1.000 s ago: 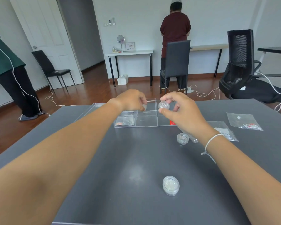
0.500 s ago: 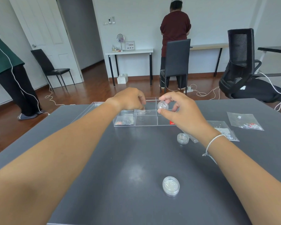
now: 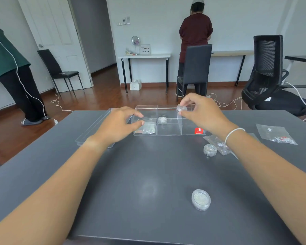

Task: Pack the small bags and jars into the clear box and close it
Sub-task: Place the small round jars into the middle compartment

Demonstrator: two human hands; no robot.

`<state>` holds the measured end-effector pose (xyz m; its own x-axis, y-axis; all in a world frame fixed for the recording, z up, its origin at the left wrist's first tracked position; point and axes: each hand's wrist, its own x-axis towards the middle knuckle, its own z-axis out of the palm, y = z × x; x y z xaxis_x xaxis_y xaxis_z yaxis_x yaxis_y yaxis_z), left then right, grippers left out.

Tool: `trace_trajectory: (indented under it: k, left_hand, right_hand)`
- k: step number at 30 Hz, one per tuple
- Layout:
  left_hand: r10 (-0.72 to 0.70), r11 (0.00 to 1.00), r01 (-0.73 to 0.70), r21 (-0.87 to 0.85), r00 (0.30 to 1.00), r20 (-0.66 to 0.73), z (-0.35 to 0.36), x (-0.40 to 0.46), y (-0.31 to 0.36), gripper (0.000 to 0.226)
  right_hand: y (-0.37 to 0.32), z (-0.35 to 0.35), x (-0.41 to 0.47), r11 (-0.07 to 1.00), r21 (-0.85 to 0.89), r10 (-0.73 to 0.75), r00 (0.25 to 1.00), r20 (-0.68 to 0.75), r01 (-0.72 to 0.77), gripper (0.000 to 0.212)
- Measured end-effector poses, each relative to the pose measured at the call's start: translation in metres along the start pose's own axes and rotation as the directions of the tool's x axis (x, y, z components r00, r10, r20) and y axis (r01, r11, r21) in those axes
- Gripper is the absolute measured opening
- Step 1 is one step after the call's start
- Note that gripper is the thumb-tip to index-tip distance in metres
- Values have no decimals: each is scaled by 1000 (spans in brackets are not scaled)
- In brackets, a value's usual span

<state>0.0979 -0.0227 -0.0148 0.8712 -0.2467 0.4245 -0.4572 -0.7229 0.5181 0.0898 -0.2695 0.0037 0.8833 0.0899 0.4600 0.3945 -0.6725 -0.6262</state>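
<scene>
A clear divided box (image 3: 168, 134) lies at the far middle of the grey table. Its near left compartment holds a small bag (image 3: 146, 129), and a small jar (image 3: 162, 119) sits in the far middle compartment. My right hand (image 3: 200, 112) pinches another small jar (image 3: 181, 108) above the box's far right part. My left hand (image 3: 121, 123) hovers at the box's left end, fingers apart, holding nothing. Two more jars stand on the table, one (image 3: 210, 150) right of the box and one (image 3: 201, 199) nearer me. Two bags lie at the right, one (image 3: 219, 144) partly under my right wrist, the other (image 3: 276, 134) farther out.
The clear lid (image 3: 94, 129) lies on the table left of the box, partly under my left forearm. Beyond the table stand black chairs (image 3: 194, 68), a white side table (image 3: 145, 56) and two people. Cables run across the wooden floor.
My left hand let go of a jar in the box's far middle compartment and drew back to the left, open. My right hand carried its jar slightly right and farther over the box.
</scene>
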Motion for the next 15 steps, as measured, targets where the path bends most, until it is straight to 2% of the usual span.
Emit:
trace_trajectory:
  k: [7,15]
  left_hand:
    - [23,1000,-23,-2,999,-26,-2,-1,-5,12]
    - [3,999,-5,-51,999,-32,-6,-1,-11,6]
  right_hand:
    - [-8,9,29,984,-171,88,982,169,-59,11]
    - [-15,21,46,889,-457,125,946,299,27,14]
